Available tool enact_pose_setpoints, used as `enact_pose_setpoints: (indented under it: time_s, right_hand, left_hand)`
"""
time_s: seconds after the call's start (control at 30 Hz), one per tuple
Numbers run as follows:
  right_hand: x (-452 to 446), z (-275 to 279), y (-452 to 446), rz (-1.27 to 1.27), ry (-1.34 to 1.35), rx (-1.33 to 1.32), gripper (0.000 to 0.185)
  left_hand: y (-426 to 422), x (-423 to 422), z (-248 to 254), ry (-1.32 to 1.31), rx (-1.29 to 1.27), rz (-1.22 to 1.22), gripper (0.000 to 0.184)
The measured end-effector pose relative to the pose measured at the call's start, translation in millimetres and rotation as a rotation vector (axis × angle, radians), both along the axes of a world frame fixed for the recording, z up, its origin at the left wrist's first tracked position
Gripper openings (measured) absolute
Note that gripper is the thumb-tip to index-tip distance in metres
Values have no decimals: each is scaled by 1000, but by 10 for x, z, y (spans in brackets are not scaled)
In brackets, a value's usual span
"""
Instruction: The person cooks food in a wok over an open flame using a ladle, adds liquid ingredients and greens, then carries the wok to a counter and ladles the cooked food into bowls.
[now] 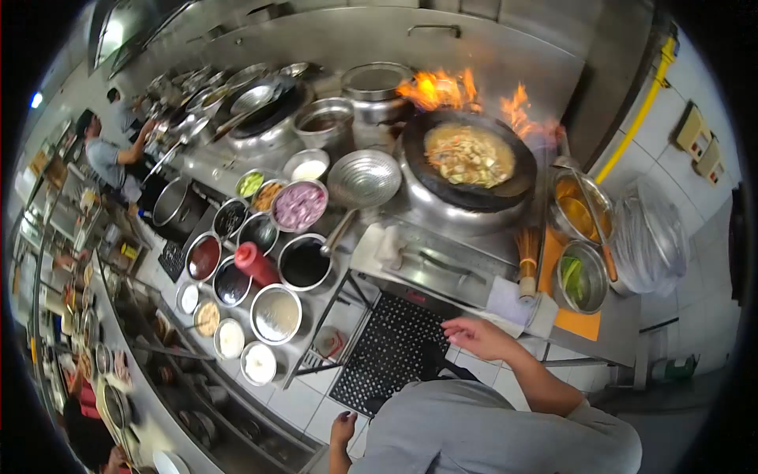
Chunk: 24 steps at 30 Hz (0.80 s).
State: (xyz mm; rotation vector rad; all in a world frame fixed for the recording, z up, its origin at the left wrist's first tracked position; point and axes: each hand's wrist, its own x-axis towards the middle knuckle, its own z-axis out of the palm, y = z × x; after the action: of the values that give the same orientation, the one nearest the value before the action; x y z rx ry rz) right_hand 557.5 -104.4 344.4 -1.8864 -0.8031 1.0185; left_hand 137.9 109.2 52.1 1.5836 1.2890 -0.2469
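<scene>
My right hand (478, 338) is held out in front of me, open and holding nothing, its fingers pointing left. It is over the floor, just short of the counter edge and a folded white cloth (508, 301). My left hand (342, 430) hangs low by my side with its fingers curled; no object shows in it. Ahead stands a black wok (418, 162) of food pieces in brownish liquid (469, 155), with tall flames (442, 89) behind it. To its left a perforated ladle (365, 179) lies with its handle toward me, touching neither hand.
Bowls of chopped onion (299, 205), sauces and a red squeeze bottle (255, 264) crowd the left counter. A bamboo brush (527, 261) and metal bowls (583, 276) stand at right. Below is a black perforated mat (387, 347). Another person (106, 158) works farther left.
</scene>
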Motion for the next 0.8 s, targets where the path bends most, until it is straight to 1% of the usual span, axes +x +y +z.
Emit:
enact_pose_setpoints:
  time_s: [0.03, 0.07, 0.13, 0.17, 0.2, 0.23, 0.27, 0.3, 0.33, 0.37, 0.4, 0.47, 0.5, 0.6, 0.63, 0.7, 0.77, 0.8]
  right_hand:
    - [162, -49, -86, -83, 58, 100, 41]
    - [276, -31, -139, -100, 68, 102, 40]
    - [455, -92, -141, -53, 127, 92, 39]
    - [496, -215, -108, -8, 177, 96, 40]
    - [501, -363, -53, 62, 230, 91, 42]
    - [443, -498, 18, 95, 277, 76, 41]
    - [380, -621, 124, 132, 323, 57, 41]
    - [243, -617, 255, 160, 365, 8, 41]
    - [134, -646, 382, 172, 406, -45, 42]
    - [26, -828, 449, 191, 443, -9, 41]
    - [-47, -920, 526, 275, 387, -58, 40]
    - [-116, -1089, 655, 376, 250, -138, 39]
    - [-132, -1224, 688, 401, 197, -138, 39]
    - [-493, -846, 962, 372, 52, -355, 38]
    - [-576, -948, 1027, 374, -29, -386, 36]
    - [-630, -1400, 1021, 377, -187, -443, 34]
    - [-713, -1757, 1005, 461, -279, -497, 32]
    - [-735, -1945, 989, 502, -328, -524, 31]
  left_hand:
    - [38, 155, 176, 74, 73, -199, 57]
    - [13, 252, 364, 148, 146, -359, 58]
    - [213, -123, -377, 79, 226, -602, 60]
    - [178, 207, 415, 242, 190, -350, 60]
    - [222, -107, 47, 168, 287, -287, 58]
    - [255, -85, 451, 216, 293, -174, 58]
    - [360, -169, 720, 268, 313, -112, 57]
    - [429, -258, 1089, 308, 353, -2, 58]
    - [540, -465, 1206, 330, 454, 93, 57]
    - [671, -727, 1254, 332, 560, 194, 52]
    - [739, -901, 1557, 336, 724, 267, 47]
    - [1083, -1299, 1937, 435, 751, 464, 45]
    - [1246, -1526, 2065, 448, 803, 521, 45]
    - [1667, -2472, 2149, 408, 938, 708, 47]
    - [1794, -2722, 2171, 473, 970, 731, 49]
    - [2087, -3280, 2220, 586, 1039, 748, 52]
    - [2312, -3756, 2094, 661, 1085, 735, 53]
    - [2414, -3888, 2077, 688, 1051, 758, 51]
